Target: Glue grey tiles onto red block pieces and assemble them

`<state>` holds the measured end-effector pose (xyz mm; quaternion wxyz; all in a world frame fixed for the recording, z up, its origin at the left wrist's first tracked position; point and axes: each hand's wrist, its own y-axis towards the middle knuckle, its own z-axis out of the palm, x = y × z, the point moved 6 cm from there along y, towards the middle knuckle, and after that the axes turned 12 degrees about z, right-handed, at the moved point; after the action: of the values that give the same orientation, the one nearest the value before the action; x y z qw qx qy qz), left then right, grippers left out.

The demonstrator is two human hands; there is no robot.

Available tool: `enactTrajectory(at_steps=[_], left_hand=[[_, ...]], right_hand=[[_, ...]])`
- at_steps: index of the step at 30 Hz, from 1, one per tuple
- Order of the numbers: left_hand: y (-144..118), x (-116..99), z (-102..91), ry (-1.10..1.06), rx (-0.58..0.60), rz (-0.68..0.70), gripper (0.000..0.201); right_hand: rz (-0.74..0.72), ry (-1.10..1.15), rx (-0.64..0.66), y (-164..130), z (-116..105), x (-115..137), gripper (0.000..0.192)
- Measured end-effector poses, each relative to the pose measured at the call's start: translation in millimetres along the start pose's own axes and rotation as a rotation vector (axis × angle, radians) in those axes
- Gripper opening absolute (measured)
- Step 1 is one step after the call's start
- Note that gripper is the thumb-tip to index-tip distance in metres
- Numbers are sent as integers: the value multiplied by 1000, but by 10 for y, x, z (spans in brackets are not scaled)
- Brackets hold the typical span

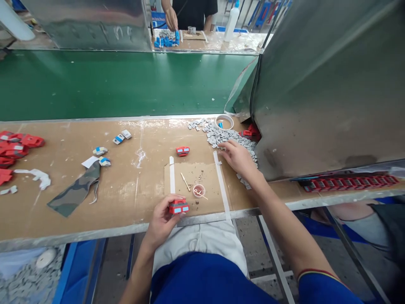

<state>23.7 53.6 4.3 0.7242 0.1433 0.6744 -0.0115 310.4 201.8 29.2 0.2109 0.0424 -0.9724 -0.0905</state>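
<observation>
Left hand [163,219] clamped on red part [179,206] at near table edge [95,234]; right hand [237,157] spread, fingertips resting on grey piece pile [221,135] toward far edge, apparently gripping nothing

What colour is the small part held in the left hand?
Red with light-blue inserts: the small part in the left hand, seen in the head view.

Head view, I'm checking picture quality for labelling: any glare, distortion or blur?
Head view: glare on the worktable near the grey pieces; wide-angle bending curves the table edge; left hand holding the red part and right hand look sharp; the far person's hand is small and soft.
</observation>
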Motion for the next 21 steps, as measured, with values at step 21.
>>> enactTrajectory(at_steps=[21], left_hand=[[-39,75,-48,39,6,-4,41]], right_hand=[[48,-132,297,-550,-237,175,25]])
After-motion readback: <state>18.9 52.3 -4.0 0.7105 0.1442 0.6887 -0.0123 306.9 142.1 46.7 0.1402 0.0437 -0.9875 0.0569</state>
